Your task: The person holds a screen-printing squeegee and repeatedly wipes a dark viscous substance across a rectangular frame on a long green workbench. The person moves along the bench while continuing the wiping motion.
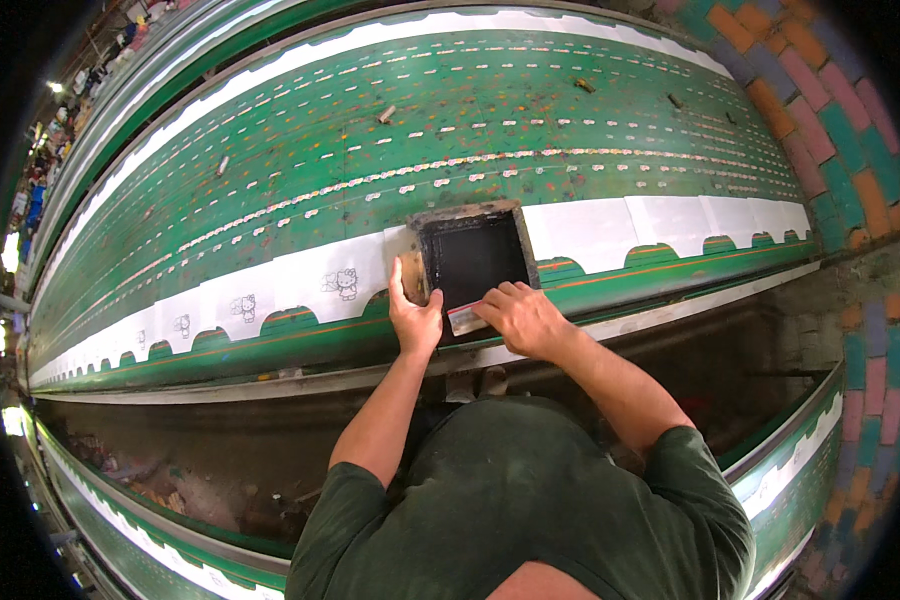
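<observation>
A dark rectangular printing screen frame (pixel 473 213) lies on the near strip of white cut pieces, with black ink or mesh inside. My left hand (pixel 416 318) grips its left side, thumb near the front corner and fingers up along the edge. In my right hand (pixel 526 320) is a squeegee (pixel 464 321) with a pale edge, held at the frame's near end. To the left of the frame, white pieces (pixel 300 275) carry black outline prints of a cartoon cat. Plain white pieces (pixel 660 228) continue to its right.
The long green table (pixel 320 170) bears rows of small printed marks and several small blocks, one of them a pale clip-like piece (pixel 385 115). Another white strip runs along its far edge. Behind me stands a second green table (pixel 160 545). Coloured brick paving (pixel 850 130) lies at the right.
</observation>
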